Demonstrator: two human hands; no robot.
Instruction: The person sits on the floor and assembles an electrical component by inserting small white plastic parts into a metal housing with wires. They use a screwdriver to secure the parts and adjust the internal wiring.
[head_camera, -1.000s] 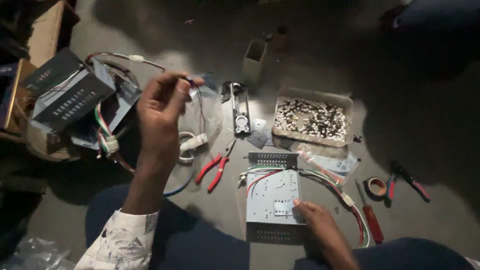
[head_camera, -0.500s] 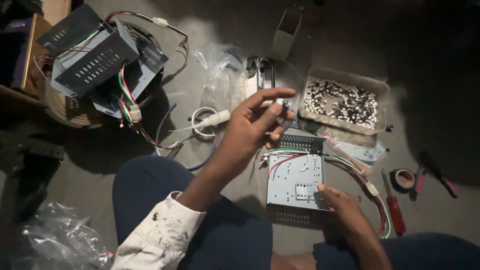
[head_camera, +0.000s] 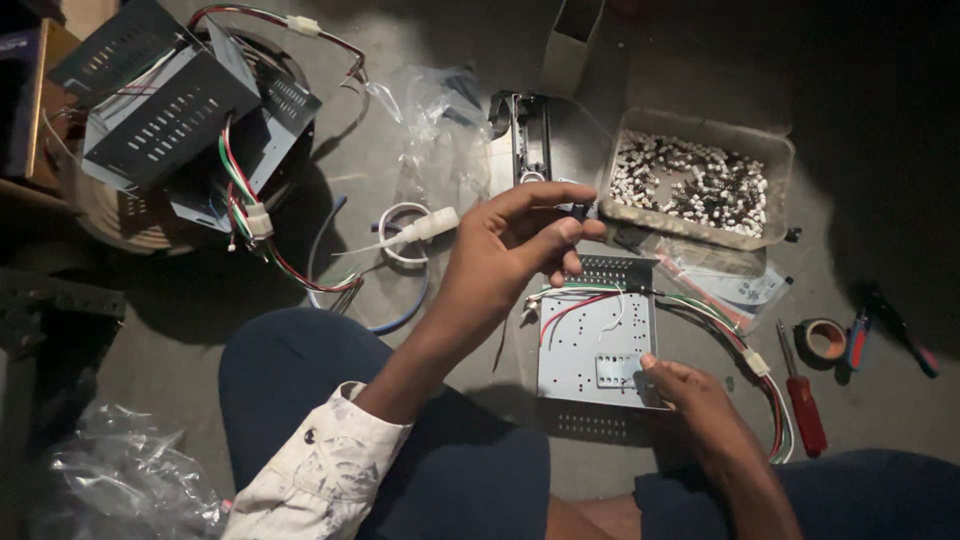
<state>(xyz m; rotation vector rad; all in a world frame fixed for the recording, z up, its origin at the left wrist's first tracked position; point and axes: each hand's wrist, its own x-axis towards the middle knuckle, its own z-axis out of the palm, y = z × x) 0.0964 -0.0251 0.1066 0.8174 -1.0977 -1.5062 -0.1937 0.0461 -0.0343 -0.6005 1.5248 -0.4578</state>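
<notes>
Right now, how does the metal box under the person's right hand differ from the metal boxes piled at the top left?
The flat metal box lies alone on the floor, light grey and lit, steadied by the right hand. The stacked boxes are darker, tilted, and heaped on one another, with no hand near them. The left hand hovers above the flat one. Both kinds are perforated sheet metal with coloured wires trailing out.

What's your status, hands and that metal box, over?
Left hand raised, pinching something small, can't tell what. Right hand steadying metal box on floor. Wires draped across its top edge.
</notes>
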